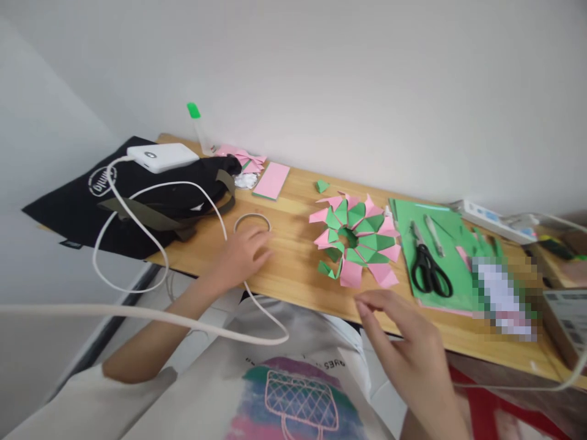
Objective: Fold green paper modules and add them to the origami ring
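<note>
A ring-shaped paper model [367, 241] of folded green and pink pieces stands on the wooden table, with a round hole in its middle. My left hand [243, 255] is low over the table to its left, fingers loosely stretched and thumb apart. Its fingers overlap the near edge of a thin pale ring [252, 215]; whether they touch it I cannot tell. In front of the model, by the table's near edge, my right hand [406, 327] has thumb and forefinger brought together. Anything between those tips is too small to make out. One small green folded piece [322, 186] lies behind the model.
Black-handled scissors [428, 269] and a cutter [434, 235] lie on green paper [406, 217] at right. A black bag [132, 226] with a white power bank [162, 157] covers the left end. Its white cable [202, 327] loops across my left forearm. A pink paper stack [271, 180] lies behind.
</note>
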A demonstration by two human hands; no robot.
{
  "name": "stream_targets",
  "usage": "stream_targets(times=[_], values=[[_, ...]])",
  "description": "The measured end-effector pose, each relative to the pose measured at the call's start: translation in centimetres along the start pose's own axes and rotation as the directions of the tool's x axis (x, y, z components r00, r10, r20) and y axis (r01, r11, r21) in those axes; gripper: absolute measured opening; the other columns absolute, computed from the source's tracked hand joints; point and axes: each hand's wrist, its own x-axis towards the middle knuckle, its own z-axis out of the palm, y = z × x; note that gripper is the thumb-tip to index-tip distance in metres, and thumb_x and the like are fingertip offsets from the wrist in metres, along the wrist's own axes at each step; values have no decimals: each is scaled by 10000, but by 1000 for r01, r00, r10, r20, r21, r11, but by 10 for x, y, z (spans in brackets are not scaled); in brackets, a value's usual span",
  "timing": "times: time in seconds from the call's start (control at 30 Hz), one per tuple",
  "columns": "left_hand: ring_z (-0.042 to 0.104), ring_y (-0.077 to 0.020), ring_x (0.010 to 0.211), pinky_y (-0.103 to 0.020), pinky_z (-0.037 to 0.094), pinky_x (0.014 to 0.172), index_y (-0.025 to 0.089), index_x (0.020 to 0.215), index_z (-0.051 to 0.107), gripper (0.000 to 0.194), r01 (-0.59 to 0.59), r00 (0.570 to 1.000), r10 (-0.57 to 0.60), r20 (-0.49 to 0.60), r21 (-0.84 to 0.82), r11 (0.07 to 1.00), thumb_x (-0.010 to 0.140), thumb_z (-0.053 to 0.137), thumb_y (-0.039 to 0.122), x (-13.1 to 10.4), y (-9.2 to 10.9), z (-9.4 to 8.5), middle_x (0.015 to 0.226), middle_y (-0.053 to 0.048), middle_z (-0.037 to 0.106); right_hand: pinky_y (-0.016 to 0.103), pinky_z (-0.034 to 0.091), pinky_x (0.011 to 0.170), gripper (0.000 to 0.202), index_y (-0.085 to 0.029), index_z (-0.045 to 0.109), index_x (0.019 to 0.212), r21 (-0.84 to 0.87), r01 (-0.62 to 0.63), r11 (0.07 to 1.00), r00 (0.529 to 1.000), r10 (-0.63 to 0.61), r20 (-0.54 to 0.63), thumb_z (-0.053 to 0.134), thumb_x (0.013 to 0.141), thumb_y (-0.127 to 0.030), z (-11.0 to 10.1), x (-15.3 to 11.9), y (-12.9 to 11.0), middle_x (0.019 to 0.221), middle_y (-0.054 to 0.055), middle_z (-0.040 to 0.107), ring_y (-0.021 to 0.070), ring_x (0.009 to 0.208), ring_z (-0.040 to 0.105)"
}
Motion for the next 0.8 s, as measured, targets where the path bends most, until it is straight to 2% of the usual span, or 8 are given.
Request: stream_targets(times=[0.13, 0.23, 0.37, 0.43, 0.5, 0.57, 0.63, 0.8], values=[[572, -376, 1052, -559, 428, 915, 153, 878, 688, 127, 163, 986, -160, -47, 78, 984, 841, 594, 230, -14, -24, -4, 1004, -159, 662, 286, 534, 657, 118, -212, 645, 919, 182, 97, 979, 961, -139, 239, 538, 904, -164, 21, -1, -22, 814, 32, 705, 171, 747, 666], [592, -342, 1014, -557, 427, 919, 170, 806, 677, 148, 177, 983, -175, -49, 38, 983, 870, 559, 232, -16, -19, -6, 947, -130, 686, 309, 533, 683, 125, -205, 650, 906, 214, 142, 966, 937, -201, 284, 532, 908, -164, 31, 6, -33, 818, 30, 709, 179, 760, 665], [656, -204, 846, -353, 531, 793, 187, 849, 656, 218, 72, 997, -74, -4, -178, 981, 908, 562, 374, -23, 11, -28, 894, -55, 713, 290, 534, 714, 119, -219, 642, 978, 236, 109, 965, 986, -135, 94, 548, 913, -185, 25, 17, -38, 872, 25, 713, 162, 805, 669], [658, -162, 758, -286, 539, 710, 177, 829, 641, 208, -41, 999, 51, 5, -525, 850, 905, 591, 363, -27, 29, -42, 849, -46, 704, 305, 541, 770, 236, -239, 609, 1142, 226, 75, 971, 997, -72, -19, 577, 909, -219, 17, 22, -40, 958, 31, 711, 166, 855, 666], [660, -152, 763, -264, 537, 697, 185, 836, 635, 132, -176, 981, 188, -57, -679, 712, 904, 614, 296, -28, 45, -51, 836, -44, 694, 330, 545, 811, 426, -265, 509, 1325, 271, 51, 961, 999, -45, -31, 595, 908, -279, 11, 26, -42, 1052, 43, 694, 174, 898, 658], [654, -147, 795, -260, 533, 725, 201, 879, 636, 29, -280, 946, 312, -91, -715, 641, 901, 620, 210, -28, 57, -55, 834, -37, 685, 343, 546, 824, 508, -283, 465, 1382, 340, 29, 940, 999, -35, 11, 617, 899, -326, 8, 27, -44, 1104, 46, 682, 184, 932, 651], [642, -141, 822, -260, 520, 758, 206, 916, 623, 60, -317, 926, 371, -76, -691, 650, 889, 623, 153, -26, 65, -53, 856, -26, 679, 352, 541, 826, 498, -294, 512, 1342, 367, 4, 930, 1000, -9, 11, 665, 869, -329, 9, 25, -46, 1096, 38, 689, 197, 963, 643], [619, -133, 821, -251, 492, 769, 193, 1018, 597, 171, -243, 938, 345, -6, -723, 647, 855, 643, 176, -25, 80, -39, 893, -10, 659, 361, 537, 833, 501, -307, 550, 1293, 326, 4, 945, 998, 18, -65, 725, 825, -262, 17, 17, -46, 1061, 22, 699, 195, 946, 646]])
